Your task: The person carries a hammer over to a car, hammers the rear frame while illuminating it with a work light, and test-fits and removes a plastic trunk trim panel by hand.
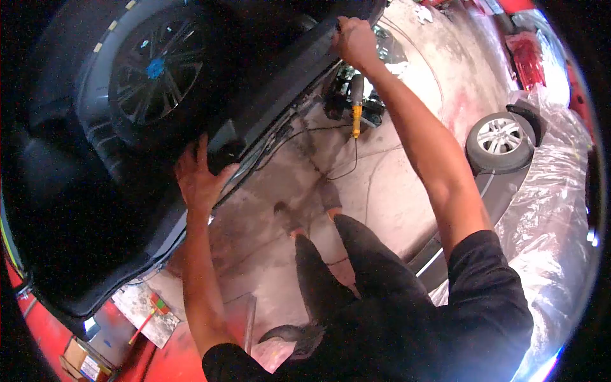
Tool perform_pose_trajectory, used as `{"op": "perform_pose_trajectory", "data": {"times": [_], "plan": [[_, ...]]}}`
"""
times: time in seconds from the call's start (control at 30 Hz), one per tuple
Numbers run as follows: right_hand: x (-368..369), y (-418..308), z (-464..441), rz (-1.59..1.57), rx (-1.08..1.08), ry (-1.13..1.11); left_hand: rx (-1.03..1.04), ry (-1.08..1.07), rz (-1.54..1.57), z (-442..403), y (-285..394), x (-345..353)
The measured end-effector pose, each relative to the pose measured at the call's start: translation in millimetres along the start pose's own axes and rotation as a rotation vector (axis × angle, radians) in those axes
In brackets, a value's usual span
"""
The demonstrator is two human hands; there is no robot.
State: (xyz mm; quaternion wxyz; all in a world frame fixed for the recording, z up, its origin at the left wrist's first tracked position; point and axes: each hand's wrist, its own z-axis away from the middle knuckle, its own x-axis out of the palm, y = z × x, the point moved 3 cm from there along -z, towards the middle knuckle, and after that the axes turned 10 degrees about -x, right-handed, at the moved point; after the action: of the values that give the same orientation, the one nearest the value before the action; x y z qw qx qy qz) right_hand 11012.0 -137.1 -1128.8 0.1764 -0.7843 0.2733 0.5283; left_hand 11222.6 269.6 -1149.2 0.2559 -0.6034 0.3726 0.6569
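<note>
A large dark vehicle compartment [95, 235] fills the left of the frame; in it, at upper left, sits a spoked dark wheel with a blue centre [156, 69]. Crumpled clear plastic sheeting [541, 216] covers much of the right side. The long black panel [280, 105] runs diagonally from upper centre toward centre left, along the compartment's edge, under both hands. A black tyre on a silver rim [499, 139] lies at right. The right arm reaches far up, its hand [358, 46] at top centre with fingers curled over the panel's upper end. The left hand [202, 179], left of centre, is spread, thumb apart, against the panel's lower part. A brown cardboard box [79, 361] at lower left bears a white label, too small to read; its contents cannot be told. A yellow-and-grey tool [357, 113] is below the right hand.
</note>
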Motion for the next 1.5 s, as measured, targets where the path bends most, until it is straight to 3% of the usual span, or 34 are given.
{"op": "perform_pose_trajectory", "data": {"times": [0.2,0.23,0.37,0.47,0.5,0.57,0.63,0.67,0.73,0.83,0.87,0.9,1.03,1.2,1.27,1.37,1.5], "plan": [[-13.7,13.2,6.4,-0.134,0.075,-0.025,-0.017,0.049,0.002,1.8,2.1,3.5],[-15.1,16.7,8.6,-0.098,0.07,-0.113,-0.015,0.065,0.003,0.6,1.4,3.6],[-10.9,0.2,17.7,-0.038,0.236,-0.044,-0.019,0.074,0.011,0.5,-0.8,5.5],[-10.0,20.3,11.4,-0.259,0.292,0.05,-0.02,0.059,0.03,-2.9,1.2,1.6],[-11.6,29.9,10.6,-0.284,0.273,0.075,-0.025,0.051,0.032,-3.7,2.1,0.0],[14.0,67.3,7.0,-0.297,0.029,0.021,-0.03,0.04,0.038,-3.1,2.0,-1.0],[15.7,78.6,4.1,-0.442,0.053,-0.054,-0.01,0.036,0.039,-3.8,0.5,1.6],[16.2,84.2,2.5,-0.512,0.07,-0.091,-0.014,0.025,0.047,-4.1,1.4,1.9],[-4.9,64.8,8.2,-0.69,0.321,-0.115,-0.025,0.003,0.055,-5.2,2.6,0.4],[-2.2,54.0,23.4,-0.488,0.178,0.076,-0.073,-0.069,-0.005,-8.3,12.6,0.1],[-0.6,45.1,27.4,-0.44,0.148,0.118,-0.005,-0.042,0.045,-12.5,22.2,0.9],[-2.5,36.1,24.3,-0.409,0.24,-0.011,0.063,-0.014,0.097,-21.8,36.3,4.6],[4.9,42.0,27.1,-0.419,0.187,0.164,0.171,0.0,0.081,-65.8,110.0,20.4],[12.1,5.5,66.5,-1.211,0.617,0.013,0.209,0.008,-0.049,-106.9,164.9,30.3],[-5.5,-24.6,73.3,-1.334,0.666,0.008,0.228,-0.008,-0.064,-112.5,170.8,30.4],[0.6,-45.5,74.3,-1.778,0.744,-0.029,0.238,-0.036,-0.079,-117.1,169.1,29.0],[-9.0,-77.1,85.3,-1.581,0.574,-0.033,0.26,-0.037,-0.108,-118.6,168.8,27.6]]}}
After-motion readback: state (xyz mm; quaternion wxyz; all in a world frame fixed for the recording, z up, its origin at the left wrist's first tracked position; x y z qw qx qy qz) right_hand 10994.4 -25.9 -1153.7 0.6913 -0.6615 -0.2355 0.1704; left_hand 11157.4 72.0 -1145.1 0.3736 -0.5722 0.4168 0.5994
